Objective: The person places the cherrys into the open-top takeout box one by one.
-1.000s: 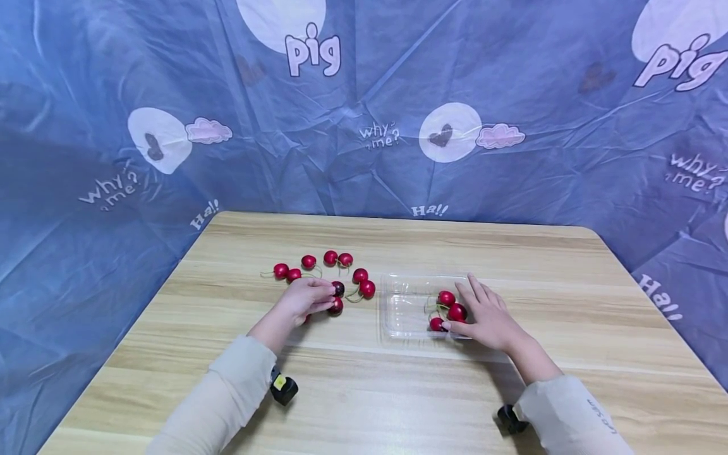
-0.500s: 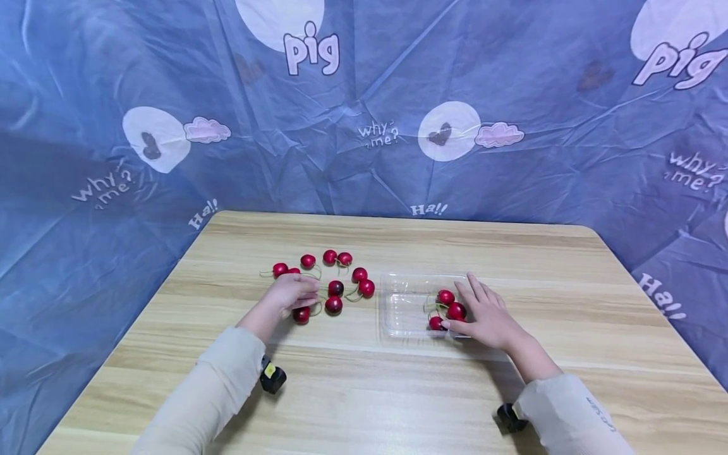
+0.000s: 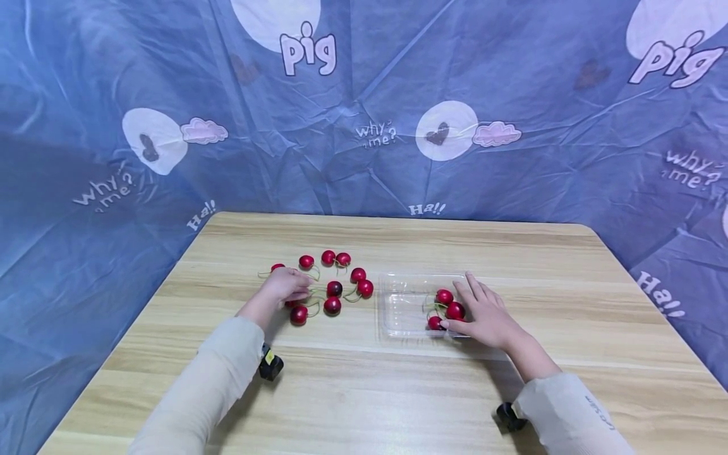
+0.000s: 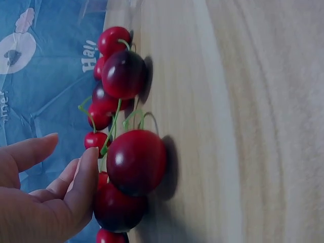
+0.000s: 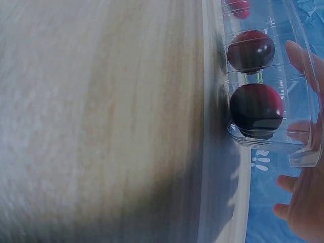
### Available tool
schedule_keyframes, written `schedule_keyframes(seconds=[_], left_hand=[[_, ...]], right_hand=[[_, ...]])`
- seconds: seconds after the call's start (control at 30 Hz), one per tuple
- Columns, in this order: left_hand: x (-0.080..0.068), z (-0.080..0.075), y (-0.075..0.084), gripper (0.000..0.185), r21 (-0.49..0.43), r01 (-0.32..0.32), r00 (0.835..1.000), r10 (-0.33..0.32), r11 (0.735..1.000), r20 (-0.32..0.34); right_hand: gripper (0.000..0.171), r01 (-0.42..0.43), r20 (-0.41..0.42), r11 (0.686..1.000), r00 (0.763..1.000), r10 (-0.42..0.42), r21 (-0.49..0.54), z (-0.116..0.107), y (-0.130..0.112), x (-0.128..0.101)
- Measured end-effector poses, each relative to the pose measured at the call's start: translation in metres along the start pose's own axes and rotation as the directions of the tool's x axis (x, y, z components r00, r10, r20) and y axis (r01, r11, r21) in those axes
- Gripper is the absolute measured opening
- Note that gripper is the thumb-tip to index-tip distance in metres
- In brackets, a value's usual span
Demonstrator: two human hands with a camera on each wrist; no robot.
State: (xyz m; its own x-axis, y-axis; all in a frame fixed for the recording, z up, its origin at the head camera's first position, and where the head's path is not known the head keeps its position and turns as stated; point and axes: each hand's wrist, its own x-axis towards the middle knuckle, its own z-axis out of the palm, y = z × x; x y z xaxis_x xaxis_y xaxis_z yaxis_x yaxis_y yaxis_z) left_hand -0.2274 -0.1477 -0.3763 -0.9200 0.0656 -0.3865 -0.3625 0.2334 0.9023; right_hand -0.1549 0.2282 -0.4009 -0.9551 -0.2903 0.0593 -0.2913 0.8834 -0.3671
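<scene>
Several red cherries (image 3: pixel 332 306) with green stems lie loose on the wooden table (image 3: pixel 398 392), left of centre. My left hand (image 3: pixel 291 288) rests among them with relaxed fingers. In the left wrist view one fingertip (image 4: pixel 90 167) touches a big red cherry (image 4: pixel 135 161); a darker cherry (image 4: pixel 123 73) lies beyond. A clear plastic tray (image 3: pixel 400 306) holds three cherries (image 3: pixel 454 310) at its right end. My right hand (image 3: pixel 480 314) lies flat on the tray's right side, fingers straight. In the right wrist view two cherries (image 5: pixel 255 107) show through the tray wall (image 5: pixel 273 144).
A blue printed cloth (image 3: pixel 364 126) hangs behind and beside the table. The table's back edge (image 3: pixel 398 218) runs just below it. Small black cameras sit at both wrists (image 3: pixel 270 366). Bare wood stretches in front of the tray and to its right.
My left hand has slid left, off the dark cherry near the middle and onto the left part of the pile. The right hand and tray have stayed put.
</scene>
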Motion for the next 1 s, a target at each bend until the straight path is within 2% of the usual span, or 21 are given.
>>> schedule_keyframes(seconds=[0.17,0.53,0.77,1.0], left_hand=[[0.008,-0.004,0.003,0.021,0.121,0.02,1.0,-0.02,0.993,-0.004],[0.017,-0.005,0.012,0.024,0.317,0.032,0.993,-0.067,0.948,0.101],[0.017,-0.001,0.013,0.023,0.335,0.019,0.993,-0.057,0.942,0.104],[0.019,0.005,0.015,0.018,0.328,0.077,0.996,-0.09,0.942,0.022]], right_hand=[[0.085,0.0,0.005,1.0,1.0,0.0,-0.003,0.0,0.001,0.0],[0.086,-0.003,0.011,1.0,1.0,0.003,0.004,0.0,0.0,0.001],[0.086,-0.003,0.006,1.0,1.0,0.003,0.008,0.0,0.0,0.001],[0.086,-0.005,0.005,1.0,1.0,0.005,0.007,0.001,0.001,0.001]])
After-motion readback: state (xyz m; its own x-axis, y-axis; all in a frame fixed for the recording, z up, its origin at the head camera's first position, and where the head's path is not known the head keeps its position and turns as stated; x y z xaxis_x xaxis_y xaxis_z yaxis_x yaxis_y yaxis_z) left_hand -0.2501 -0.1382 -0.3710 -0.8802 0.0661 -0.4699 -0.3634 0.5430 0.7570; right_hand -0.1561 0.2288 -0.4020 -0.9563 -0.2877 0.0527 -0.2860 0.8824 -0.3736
